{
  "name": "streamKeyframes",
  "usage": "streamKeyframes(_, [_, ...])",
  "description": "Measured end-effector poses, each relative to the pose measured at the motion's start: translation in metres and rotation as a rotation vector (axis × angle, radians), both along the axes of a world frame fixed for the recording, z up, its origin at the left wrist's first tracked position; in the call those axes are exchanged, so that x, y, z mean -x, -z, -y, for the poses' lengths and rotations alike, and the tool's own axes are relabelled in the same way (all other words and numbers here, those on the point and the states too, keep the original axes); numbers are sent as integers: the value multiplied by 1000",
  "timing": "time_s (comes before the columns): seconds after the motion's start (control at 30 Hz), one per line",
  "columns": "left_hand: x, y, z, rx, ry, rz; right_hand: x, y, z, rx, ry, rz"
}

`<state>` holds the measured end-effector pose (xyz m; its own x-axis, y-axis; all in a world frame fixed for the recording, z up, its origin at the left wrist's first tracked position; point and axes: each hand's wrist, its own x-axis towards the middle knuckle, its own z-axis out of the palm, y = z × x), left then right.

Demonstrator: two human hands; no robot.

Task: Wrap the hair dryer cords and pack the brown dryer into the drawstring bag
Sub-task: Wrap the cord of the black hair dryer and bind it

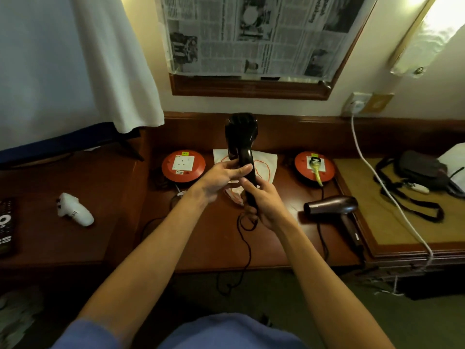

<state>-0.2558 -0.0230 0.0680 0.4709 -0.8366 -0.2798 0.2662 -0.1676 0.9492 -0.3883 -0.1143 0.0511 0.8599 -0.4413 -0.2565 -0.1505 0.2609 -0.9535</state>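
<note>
A black hair dryer (241,137) stands upright above the desk's middle, its handle pointing down. My right hand (264,200) grips the lower handle. My left hand (224,175) touches the handle higher up, fingers stretched across it. Its black cord (245,250) hangs off the desk front toward the floor. A white drawstring bag with red cord (266,165) lies flat behind my hands. The brown hair dryer (334,206) lies on its side at the right, its cord (323,241) running over the edge and its plug seated in the right red socket reel (314,167).
A second red socket reel (183,166) sits at the left back. A white controller (75,209) and a remote (6,225) lie on the lower left shelf. A black strap bag (417,177) and a white cable (387,190) cover the right mat. A framed, newspaper-covered mirror (251,41) hangs behind.
</note>
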Motion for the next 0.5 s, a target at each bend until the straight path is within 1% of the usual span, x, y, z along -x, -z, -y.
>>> streamKeyframes(0.07, [13,-4,12,-55,-33,111,7,-9,16,76,7,-30])
streamKeyframes(0.1, [21,-6,18,-111,-43,219,12,-11,26,122,6,-54])
streamKeyframes(0.13, [27,-7,24,-201,-52,389,17,-13,35,169,-8,-84])
streamKeyframes(0.17, [33,-7,29,-311,-55,611,23,-13,45,213,-34,-122])
streamKeyframes(0.23, [47,-14,35,-478,-54,1150,38,-11,66,282,-116,-218])
streamKeyframes(0.27, [57,-19,38,-494,-24,1388,45,-11,77,299,-165,-260])
streamKeyframes(0.3, [65,-24,42,-488,61,1545,50,-11,87,304,-215,-292])
streamKeyframes(0.33, [72,-29,48,-507,184,1655,55,-12,95,300,-262,-315])
streamKeyframes(0.37, [75,-30,54,-534,311,1731,58,-14,102,301,-305,-330])
streamKeyframes(0.4, [77,-27,61,-565,419,1762,61,-17,108,310,-344,-332])
streamKeyframes(0.43, [76,-25,65,-579,485,1728,63,-20,112,320,-374,-316])
streamKeyframes(0.47, [75,-24,67,-570,507,1666,65,-23,115,320,-391,-282])
streamKeyframes(0.5, [73,-24,68,-529,479,1606,67,-27,117,307,-397,-239])
